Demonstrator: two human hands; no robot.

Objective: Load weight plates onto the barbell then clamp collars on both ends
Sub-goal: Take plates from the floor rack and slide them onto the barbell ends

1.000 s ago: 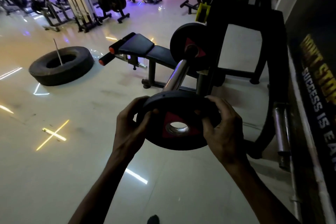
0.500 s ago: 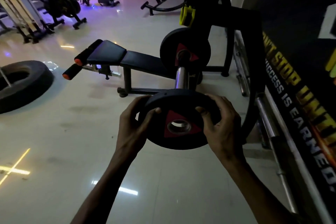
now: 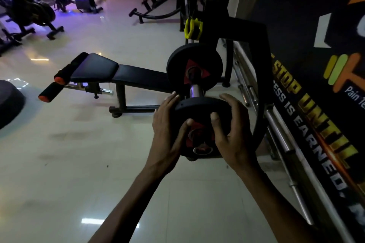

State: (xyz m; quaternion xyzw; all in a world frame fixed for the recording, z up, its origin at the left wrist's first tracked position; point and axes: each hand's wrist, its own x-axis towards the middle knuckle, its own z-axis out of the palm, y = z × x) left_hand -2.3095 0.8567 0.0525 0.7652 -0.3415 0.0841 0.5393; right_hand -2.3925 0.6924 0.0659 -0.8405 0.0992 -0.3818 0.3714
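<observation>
A: Both hands make the grip: the left hand and the right hand clasp the rim of the near plate from either side, thumbs pressed on its face.

B: And where does that plate sit?

A: On the chrome barbell sleeve, near its outer end; the sleeve tip shows through the red hub. Farther along the sleeve from the near plate, a second plate is already loaded. There is bare sleeve between them.

B: What could go wrong?

A: If the near plate tilts, I judge it could bind on the sleeve. If it is pushed home fast, fingers curled over the rim could be pinched between the two plates. With no collar on this end, it could also slide back off.

B: The collars?

A: A yellow collar hangs on the rack beyond the second plate, unused so far.

B: And the room?

A: A glossy pale tiled floor lies under the near plate, which might be slippery. Left of the near plate stands a black bench with orange-tipped rollers. Right of it are spare bars along a lettered wall. Far behind, dim machines under purple light.
</observation>
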